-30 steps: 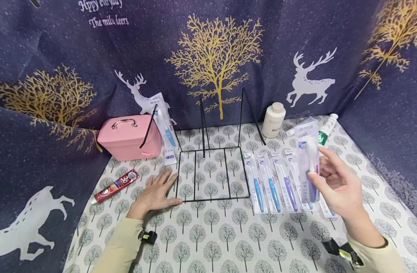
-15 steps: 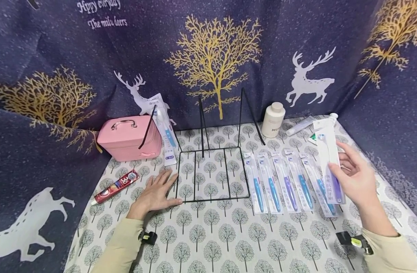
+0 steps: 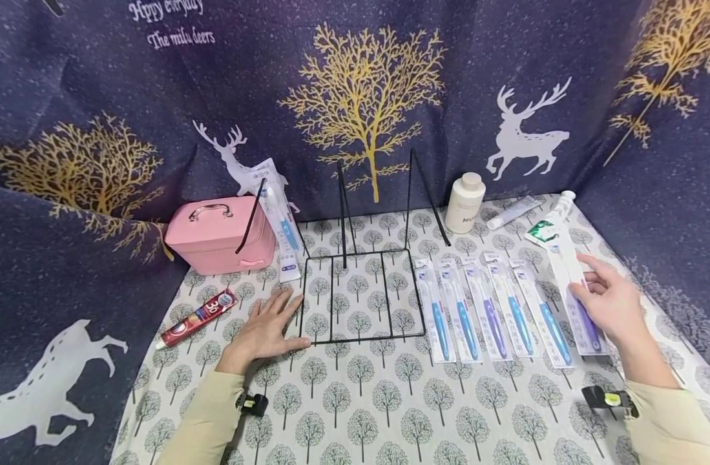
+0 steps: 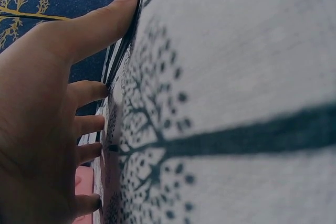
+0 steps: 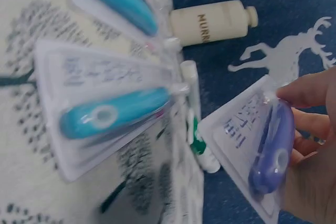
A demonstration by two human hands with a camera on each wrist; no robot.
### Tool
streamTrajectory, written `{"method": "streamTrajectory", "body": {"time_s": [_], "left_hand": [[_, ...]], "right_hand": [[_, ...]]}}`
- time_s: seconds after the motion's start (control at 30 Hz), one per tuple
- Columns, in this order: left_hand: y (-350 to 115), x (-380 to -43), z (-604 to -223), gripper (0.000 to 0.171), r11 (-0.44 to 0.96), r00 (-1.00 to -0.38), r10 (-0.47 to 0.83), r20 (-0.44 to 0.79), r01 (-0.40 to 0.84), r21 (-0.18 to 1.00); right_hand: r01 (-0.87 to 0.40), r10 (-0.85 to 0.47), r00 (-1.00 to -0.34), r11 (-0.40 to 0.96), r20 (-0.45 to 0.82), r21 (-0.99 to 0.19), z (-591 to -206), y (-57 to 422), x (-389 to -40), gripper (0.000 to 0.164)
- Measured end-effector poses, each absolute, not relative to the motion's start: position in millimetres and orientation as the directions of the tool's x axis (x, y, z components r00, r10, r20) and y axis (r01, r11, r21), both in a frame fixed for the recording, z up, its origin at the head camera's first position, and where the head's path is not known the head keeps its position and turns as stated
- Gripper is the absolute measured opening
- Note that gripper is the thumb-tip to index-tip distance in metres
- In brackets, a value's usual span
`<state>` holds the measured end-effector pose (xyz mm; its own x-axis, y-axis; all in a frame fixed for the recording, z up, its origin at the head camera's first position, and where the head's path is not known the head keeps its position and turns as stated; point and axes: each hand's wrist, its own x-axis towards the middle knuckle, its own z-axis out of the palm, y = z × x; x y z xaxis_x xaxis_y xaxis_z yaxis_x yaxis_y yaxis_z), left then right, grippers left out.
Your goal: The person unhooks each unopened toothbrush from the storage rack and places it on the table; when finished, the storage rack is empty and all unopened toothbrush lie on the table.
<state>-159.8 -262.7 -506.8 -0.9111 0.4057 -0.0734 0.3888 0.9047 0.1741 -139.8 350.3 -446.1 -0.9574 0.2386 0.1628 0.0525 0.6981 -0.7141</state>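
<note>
The purple toothbrush pack [image 3: 593, 336] is located at the right end of the pack row, tilted, its upper end overlapping the green-and-white tube [image 3: 542, 231] in the head view; whether its lower edge touches the table [image 3: 360, 413] cannot be told. The right hand [image 3: 613, 300] grasps this pack by its right edge, thumb on the near face, fingers behind; in the right wrist view the printed card and purple handle are exposed.

Immediately left of it lie five further packs, side by side, brush heads toward the rear: the adjacent blue pack [image 3: 552, 329] is the closest; the middle pack [image 3: 494, 323] has a purple handle; the remaining handles are blue.

Left of the row stands the black wire rack [image 3: 360, 340]; the left hand [image 3: 264, 329] rests palm down with fingers spread — grasping nothing — its thumb tip at the front left corner of the rack. A standing blue pack [image 3: 286, 232] leans at the left side of the rack, beside the pink case [image 3: 215, 242]; the red toothpaste tube [image 3: 198, 318] lies in front of the case.

At the rear right: white bottle [image 3: 465, 205], upright; pale tube [image 3: 514, 212], lying beside it.
</note>
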Motion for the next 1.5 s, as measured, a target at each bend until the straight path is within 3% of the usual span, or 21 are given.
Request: {"method": "streamTrajectory", "body": {"time_s": [0.17,0.33,1.0,1.2,1.5], "left_hand": [[-262.3,-159.6,-504.6,0.097,0.904,-0.911,0.406,-0.075,0.389,0.177],[-262.2,-159.0,-503.5,0.097,0.906,-0.912,0.402,-0.085,0.382,0.179],[-263.3,-160.4,-505.8,0.099,0.910,-0.912,0.397,-0.099,0.378,0.172],[-263.5,-159.7,-506.3,0.098,0.906,-0.911,0.402,-0.090,0.382,0.182],[-263.6,-159.5,-506.3,0.099,0.903,-0.910,0.409,-0.073,0.392,0.175]], "right_hand": [[0.139,0.214,-0.976,0.762,0.043,-0.633,-458.4,357.1,-141.2,0.059],[0.151,0.191,-0.982,0.783,0.001,-0.603,-470.5,361.8,-142.1,0.060],[0.125,0.133,-0.991,0.867,-0.018,-0.482,-487.0,366.3,-145.0,0.062],[0.073,0.082,-0.997,0.920,0.006,-0.384,-477.9,360.8,-144.3,0.057],[0.100,0.099,-0.995,0.969,-0.014,-0.225,-478.2,355.7,-146.2,0.051]]}}
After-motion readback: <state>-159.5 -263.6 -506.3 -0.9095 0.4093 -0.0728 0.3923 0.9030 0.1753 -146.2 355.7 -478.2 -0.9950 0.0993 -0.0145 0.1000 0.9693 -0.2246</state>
